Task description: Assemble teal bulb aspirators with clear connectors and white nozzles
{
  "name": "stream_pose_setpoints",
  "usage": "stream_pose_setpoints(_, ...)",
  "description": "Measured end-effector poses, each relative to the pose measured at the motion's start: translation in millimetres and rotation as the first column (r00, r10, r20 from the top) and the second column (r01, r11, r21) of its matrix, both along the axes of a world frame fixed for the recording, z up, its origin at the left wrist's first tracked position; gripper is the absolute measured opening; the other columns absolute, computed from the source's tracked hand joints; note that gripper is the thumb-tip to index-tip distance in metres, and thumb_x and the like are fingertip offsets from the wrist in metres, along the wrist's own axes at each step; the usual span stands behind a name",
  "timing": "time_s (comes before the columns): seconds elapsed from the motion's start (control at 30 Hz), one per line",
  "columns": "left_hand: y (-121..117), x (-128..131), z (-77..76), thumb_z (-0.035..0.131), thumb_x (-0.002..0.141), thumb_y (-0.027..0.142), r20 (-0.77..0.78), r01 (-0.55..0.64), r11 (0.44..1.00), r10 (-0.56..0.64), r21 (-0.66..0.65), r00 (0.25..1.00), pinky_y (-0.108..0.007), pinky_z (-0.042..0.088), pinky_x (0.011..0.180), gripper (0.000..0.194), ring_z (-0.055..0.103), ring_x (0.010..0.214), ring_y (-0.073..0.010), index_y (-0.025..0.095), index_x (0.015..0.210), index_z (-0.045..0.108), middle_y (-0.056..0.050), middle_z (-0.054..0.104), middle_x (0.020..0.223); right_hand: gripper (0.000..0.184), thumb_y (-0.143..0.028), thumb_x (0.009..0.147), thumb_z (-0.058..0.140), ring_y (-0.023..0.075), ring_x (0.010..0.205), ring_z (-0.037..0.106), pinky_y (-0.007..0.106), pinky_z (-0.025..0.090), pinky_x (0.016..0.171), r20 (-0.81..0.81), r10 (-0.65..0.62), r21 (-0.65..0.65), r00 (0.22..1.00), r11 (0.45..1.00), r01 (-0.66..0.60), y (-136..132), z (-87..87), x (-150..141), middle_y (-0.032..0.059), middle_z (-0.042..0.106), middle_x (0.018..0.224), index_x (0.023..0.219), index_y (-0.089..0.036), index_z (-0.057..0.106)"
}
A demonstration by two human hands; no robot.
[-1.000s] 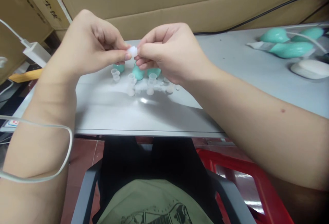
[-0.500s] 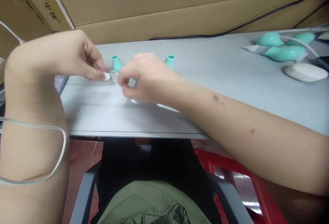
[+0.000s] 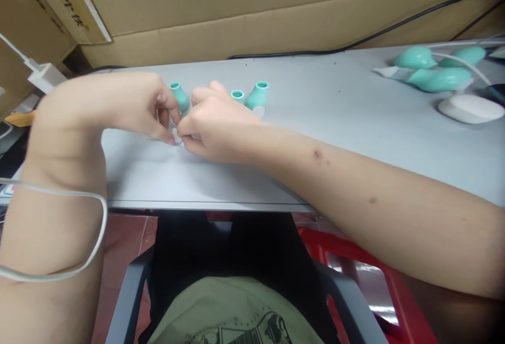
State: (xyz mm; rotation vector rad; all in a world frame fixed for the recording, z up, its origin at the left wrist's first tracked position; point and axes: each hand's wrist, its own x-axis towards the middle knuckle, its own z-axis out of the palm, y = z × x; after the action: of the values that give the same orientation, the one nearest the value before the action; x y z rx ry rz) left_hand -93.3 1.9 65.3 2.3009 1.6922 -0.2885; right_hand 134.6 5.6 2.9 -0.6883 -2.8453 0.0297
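Observation:
My left hand [image 3: 160, 110] pinches a small whitish piece [image 3: 176, 135] between thumb and fingers, low over the table. Right against it, my right hand [image 3: 211, 120] has its fingers closed; what they hold, if anything, is hidden behind them. Just behind the hands stands a teal bulb-shaped piece [image 3: 180, 98] with an open neck. Two more, a teal piece showing only its round mouth [image 3: 237, 95] and a tilted teal piece [image 3: 257, 95], are behind my right hand. A small translucent part [image 3: 259, 111] lies in front of the tilted one.
Several teal bulbs [image 3: 440, 78] and a white rounded object [image 3: 470, 108] lie on the table's right side. A black cable [image 3: 327, 53] runs along the cardboard wall [image 3: 252, 28]. A white cable [image 3: 100, 223] crosses my left forearm.
My left hand has moved right and slightly toward me, and now meets my right hand. The right hand has shifted slightly, uncovering another teal mouth and a translucent part behind it.

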Motion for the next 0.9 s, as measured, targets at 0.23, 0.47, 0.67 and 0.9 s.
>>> stream_pose_setpoints(0.23,-10.5,-15.5,12.2,0.077,0.083,0.076,0.14,-0.159,0.9,0.11,0.407,0.984,-0.043,0.053,0.085,0.063,0.072,0.081,-0.0268,0.024,0.112,0.096,-0.005,0.082,0.091,0.035,-0.013,0.115,0.061,0.0391,0.125,0.076,0.054,0.053,0.126,-0.349,-0.094,-0.022,0.933,0.995,0.092,8.7,4.9,25.4,0.0067,0.093,0.105,0.109,-0.028,0.092)
stream_pose_setpoints(0.47,6.0,-8.8,-9.8,0.089,0.101,0.054,-0.025,-0.048,0.96,0.057,0.276,0.998,-0.036,0.056,0.089,0.037,0.073,0.079,-0.022,0.031,0.126,0.102,0.002,0.085,0.091,0.033,-0.022,0.118,0.063,0.0408,0.127,0.078,0.055,0.054,0.13,-0.314,-0.186,-0.076,0.931,0.982,0.17,12.7,5.8,28.5,0.0064,0.095,0.107,0.108,-0.034,0.092)
stream_pose_setpoints(0.67,1.7,-8.4,-8.7,0.089,0.095,0.046,0.074,-0.07,0.975,0.056,0.213,0.996,-0.04,0.06,0.089,0.027,0.078,0.083,-0.0231,0.031,0.114,0.103,0.003,0.093,0.094,0.033,-0.016,0.114,0.06,0.037,0.12,0.08,0.053,0.055,0.128,-0.39,-0.117,-0.028,0.913,0.993,0.115,17.5,-1.6,31.9,0.0047,0.093,0.1,0.101,-0.031,0.086)
stream_pose_setpoints(0.9,2.5,-4.6,-30.9,0.122,0.089,0.048,0.729,-0.101,0.801,-0.475,0.59,0.492,-0.056,0.079,0.099,0.031,0.094,0.105,-0.0341,0.036,0.114,0.108,0.001,0.098,0.11,0.02,-0.041,0.118,0.078,0.0263,0.12,0.09,0.041,0.069,0.11,-0.751,-0.165,-0.352,0.639,0.919,-0.176,20.6,-14.2,33.9,0.0027,0.094,0.143,0.136,-0.033,0.079)
